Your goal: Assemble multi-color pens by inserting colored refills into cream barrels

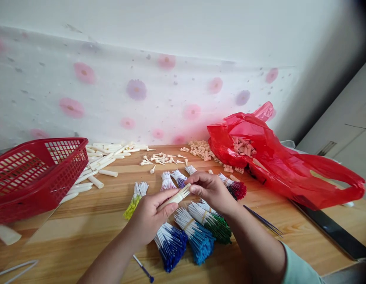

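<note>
My left hand is closed round a cream tube whose slotted end points up to the right. The fingertips of my right hand pinch at that slotted end, touching it. Below and around the hands lie bundles of white sticks with coloured tips: dark blue, light blue, green, yellow and dark red. One loose blue-tipped stick lies near the front edge.
A red basket stands at the left beside a heap of cream tubes. Small cream pegs and pinkish pieces lie at the back. A red plastic bag, dark tweezers and a black flat object are at the right.
</note>
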A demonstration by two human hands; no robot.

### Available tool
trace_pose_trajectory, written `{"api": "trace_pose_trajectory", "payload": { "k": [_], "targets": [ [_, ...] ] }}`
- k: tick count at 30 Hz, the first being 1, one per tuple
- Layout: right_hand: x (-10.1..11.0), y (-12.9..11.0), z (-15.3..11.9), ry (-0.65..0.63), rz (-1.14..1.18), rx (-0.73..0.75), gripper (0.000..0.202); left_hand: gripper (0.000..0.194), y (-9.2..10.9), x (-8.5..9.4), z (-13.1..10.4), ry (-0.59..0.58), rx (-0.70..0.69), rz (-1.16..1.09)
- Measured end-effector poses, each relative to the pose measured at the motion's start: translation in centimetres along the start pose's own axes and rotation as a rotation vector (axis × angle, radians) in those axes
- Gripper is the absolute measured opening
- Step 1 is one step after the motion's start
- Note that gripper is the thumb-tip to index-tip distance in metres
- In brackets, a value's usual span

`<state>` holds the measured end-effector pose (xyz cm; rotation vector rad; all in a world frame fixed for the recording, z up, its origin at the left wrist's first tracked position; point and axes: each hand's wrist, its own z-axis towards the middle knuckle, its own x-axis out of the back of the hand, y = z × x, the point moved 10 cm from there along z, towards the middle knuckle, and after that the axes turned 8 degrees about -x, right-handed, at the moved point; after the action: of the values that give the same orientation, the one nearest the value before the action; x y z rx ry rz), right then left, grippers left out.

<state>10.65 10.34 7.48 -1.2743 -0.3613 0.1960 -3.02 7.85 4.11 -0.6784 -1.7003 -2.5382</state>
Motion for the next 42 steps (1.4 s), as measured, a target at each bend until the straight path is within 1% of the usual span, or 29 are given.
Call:
{"api": "trace_pose_trajectory", "payload": {
  "k": [3,5,7,10,13,15,17,18,21,22,23,25,28,32,35,39,42],
  "targets": [
    [0.1,0.2,-0.1,-0.002,-0.026,0.011,0.029,0.039,-0.8,-0.5,-0.1,-0.011,0.067,-0.037],
    [0.3,0.5,-0.1,0.018,-0.045,0.005,0.03,0.039,-1.3,-0.7,-0.2,-0.007,0.106,-0.065],
    [0.4,1.1,0.0,0.033,-0.037,-0.032,0.033,0.04,-1.7,-0.9,-0.2,-0.005,0.135,-0.09],
    [0.6,1.7,0.1,0.038,-0.037,-0.074,0.037,0.039,-1.8,-1.2,0.0,-0.019,0.141,-0.095],
    [0.8,1.6,0.1,-0.012,-0.055,-0.077,0.038,0.035,-1.8,-1.8,0.0,-0.064,0.146,-0.097],
    [0.6,1.5,0.0,-0.087,-0.046,-0.078,0.036,0.034,-1.8,-2.3,-0.1,-0.101,0.154,-0.12],
    [0.4,1.4,-0.1,-0.132,0.005,-0.073,0.034,0.033,-1.6,-2.8,-0.3,-0.124,0.16,-0.147],
    [0.6,1.3,0.0,-0.114,0.055,-0.066,0.033,0.032,-1.5,-3.1,-0.4,-0.131,0.165,-0.158],
    [1.2,1.1,0.4,0.017,0.25,-0.03,0.036,0.031,-1.2,-4.4,-0.9,-0.192,0.198,-0.175],
    [1.1,0.9,0.4,0.038,0.294,-0.01,0.038,0.031,-1.0,-4.9,-1.0,-0.216,0.209,-0.177],
    [0.7,0.7,0.5,0.033,0.317,0.007,0.039,0.03,-0.9,-5.3,-1.2,-0.235,0.217,-0.18],
    [-0.3,0.4,0.6,-0.006,0.313,0.022,0.04,0.031,-0.9,-5.9,-1.4,-0.25,0.235,-0.177],
    [-1.5,0.9,0.4,-0.068,0.307,-0.019,0.042,0.031,-1.3,-6.1,-1.8,-0.252,0.275,-0.161],
    [-2.3,1.5,0.1,-0.12,0.359,-0.03,0.044,0.036,-1.5,-6.3,-2.2,-0.277,0.302,-0.15],
    [-2.5,1.6,0.1,-0.118,0.392,-0.015,0.043,0.037,-1.3,-6.3,-2.2,-0.271,0.325,-0.153],
    [-2.3,1.6,0.2,-0.088,0.418,0.021,0.041,0.035,-1.1,-6.5,-2.2,-0.307,0.356,-0.146],
    [-2.2,1.5,0.3,-0.078,0.423,0.036,0.04,0.036,-1.0,-6.5,-2.2,-0.324,0.348,-0.133]
  ]
}}
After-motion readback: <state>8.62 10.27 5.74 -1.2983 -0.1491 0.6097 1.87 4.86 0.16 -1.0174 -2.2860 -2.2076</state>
